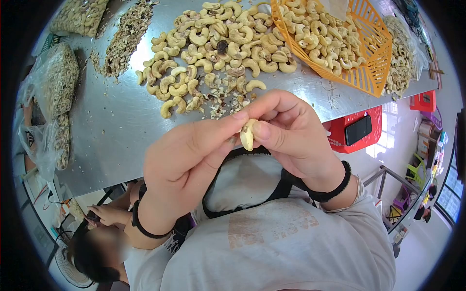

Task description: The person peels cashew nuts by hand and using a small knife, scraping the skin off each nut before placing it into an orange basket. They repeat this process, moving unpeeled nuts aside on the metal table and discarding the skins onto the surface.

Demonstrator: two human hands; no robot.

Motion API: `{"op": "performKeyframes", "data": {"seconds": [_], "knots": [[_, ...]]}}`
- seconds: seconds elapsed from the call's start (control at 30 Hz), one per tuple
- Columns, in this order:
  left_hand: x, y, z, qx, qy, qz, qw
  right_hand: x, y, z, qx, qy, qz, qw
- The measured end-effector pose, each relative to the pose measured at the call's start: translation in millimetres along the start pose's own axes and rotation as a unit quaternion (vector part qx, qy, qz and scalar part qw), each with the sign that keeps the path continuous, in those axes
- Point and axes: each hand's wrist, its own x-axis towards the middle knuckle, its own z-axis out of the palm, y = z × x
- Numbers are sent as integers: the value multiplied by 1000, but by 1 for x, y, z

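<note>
A pale cashew nut (247,136), with a darker patch near its top, is held up in front of my chest. My right hand (289,131) pinches it between thumb and bent index finger. My left hand (189,155) is closed in a pinch against the nut's other side, its fingertips meeting those of my right hand. What lies behind the left fingertips is hidden. Just beyond my hands, a heap of cashews (204,36) is spread over the metal table (121,145), with small skin flakes and broken bits (223,99) at its near edge.
An orange plastic basket (335,72) of cashews stands at the right. Brown peelings (128,39) lie at the left, near filled plastic bags (60,82). A black phone (358,130) rests on a red stool (347,145). Another person (99,247) sits at lower left.
</note>
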Motion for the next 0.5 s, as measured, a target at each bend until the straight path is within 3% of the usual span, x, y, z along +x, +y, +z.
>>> {"op": "performKeyframes", "data": {"seconds": [0.07, 0.3, 0.5], "knots": [[0, -2, -1, -64, 2, -12, 998, 2, -1, 0, 16, -7, 1, 1000], [1, 3, -3, -86, -20, -34, 995, 1, -5, 0, 25, -16, 16, 999], [4, -2, -4, 11, -29, 50, 998, 1, -3, 0, -11, 17, -39, 999]]}}
